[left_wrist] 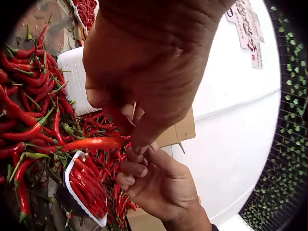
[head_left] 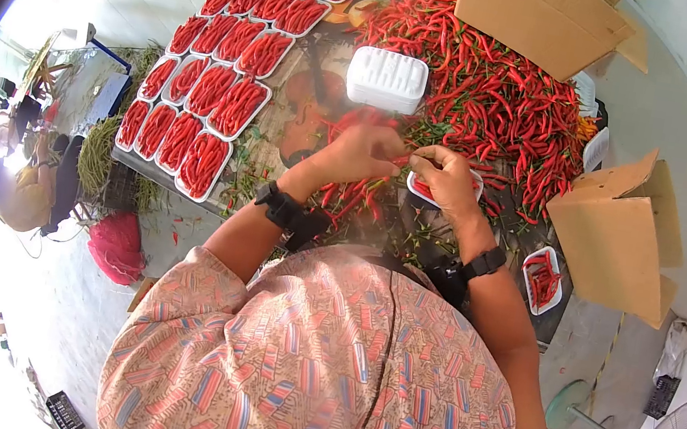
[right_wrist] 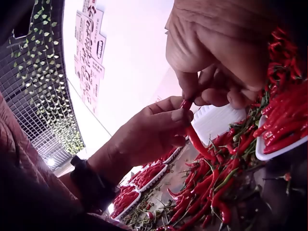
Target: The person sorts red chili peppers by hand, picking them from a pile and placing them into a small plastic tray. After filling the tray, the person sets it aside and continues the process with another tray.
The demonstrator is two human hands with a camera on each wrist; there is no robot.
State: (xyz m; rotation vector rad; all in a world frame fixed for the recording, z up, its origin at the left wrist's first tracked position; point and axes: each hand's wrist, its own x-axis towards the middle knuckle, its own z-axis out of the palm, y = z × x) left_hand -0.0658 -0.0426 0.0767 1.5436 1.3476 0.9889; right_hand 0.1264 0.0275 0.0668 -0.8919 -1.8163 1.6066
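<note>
Both hands meet over the table. My left hand (head_left: 355, 155) pinches a red chili; in the right wrist view the chili (right_wrist: 198, 142) hangs from its fingers. My right hand (head_left: 450, 183) pinches the chili's upper end, fingertips close to the left ones; the left wrist view shows this right hand (left_wrist: 163, 187) beside the chili (left_wrist: 94, 143). Under the right hand lies a white tray (head_left: 478, 182) partly filled with red chilies, seen more fully in the left wrist view as a tray (left_wrist: 72, 179) of chilies lying lengthwise. Loose chilies (head_left: 354, 203) lie below the left hand.
Several filled trays (head_left: 212, 93) stand in rows at the left. A stack of white trays (head_left: 387, 80) is beyond the hands. A large chili heap (head_left: 507, 106) covers the right back, beside cardboard boxes (head_left: 608, 236). Another tray (head_left: 542, 281) of chilies sits at the right edge.
</note>
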